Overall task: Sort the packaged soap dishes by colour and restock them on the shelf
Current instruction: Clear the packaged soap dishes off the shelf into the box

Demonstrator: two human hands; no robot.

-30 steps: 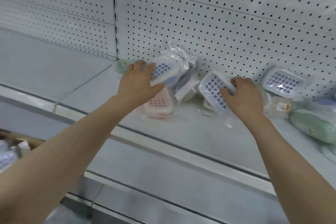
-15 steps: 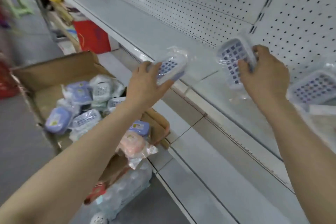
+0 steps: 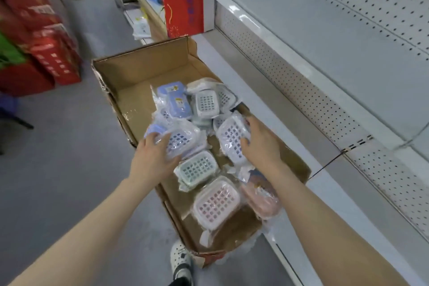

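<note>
Left grip (image 3: 153, 158) clasps a blue dish (image 3: 180, 143); right grip (image 3: 260, 144) clasps a second dish (image 3: 231, 138), both inside the box (image 3: 139, 69). Green, pink and blue dishes (image 3: 197, 168) fill the box: most restocking likely remains.

Left hand (image 3: 153, 158): a wrapped blue soap dish (image 3: 180, 143) is held over the box (image 3: 144, 65).
Right hand (image 3: 261, 144): a second blue dish (image 3: 231, 139) is held.
Box: more dishes (image 3: 197, 169) are piled inside.

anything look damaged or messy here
The cardboard box looks battered: its left wall edge is ragged and torn, and its near corner is crushed. Inside, the soap dishes lie heaped with colours mixed, a pink dish right beside a green dish.
</note>
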